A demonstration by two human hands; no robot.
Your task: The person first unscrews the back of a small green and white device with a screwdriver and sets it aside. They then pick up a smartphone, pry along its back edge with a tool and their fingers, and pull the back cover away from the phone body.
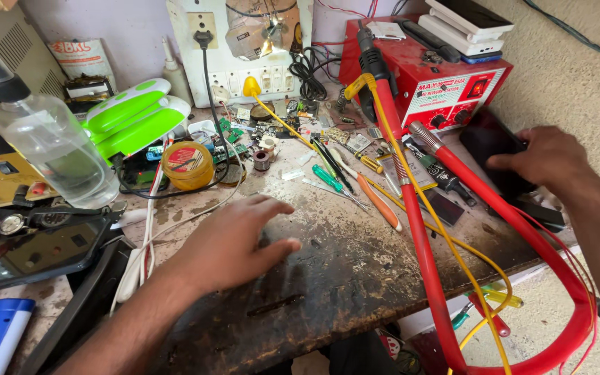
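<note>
Scorched, dark-stained wooden worktop [342, 278], cluttered along its back edge. Red metal box-shaped repair station [428, 76] at the back right corner. Thick red looping hose [425, 278] draped over the front right edge. Clear plastic spray bottle [50, 142] near the left edge. Left hand [234, 243] flat on the worktop's middle, palm down, fingers spread, nothing gripped. Right hand [546, 160] at the right edge, fingers curled onto a black flat phone [487, 146]; grip not clearly visible. Round yellow tin [187, 165] behind the left hand, well apart.
</note>
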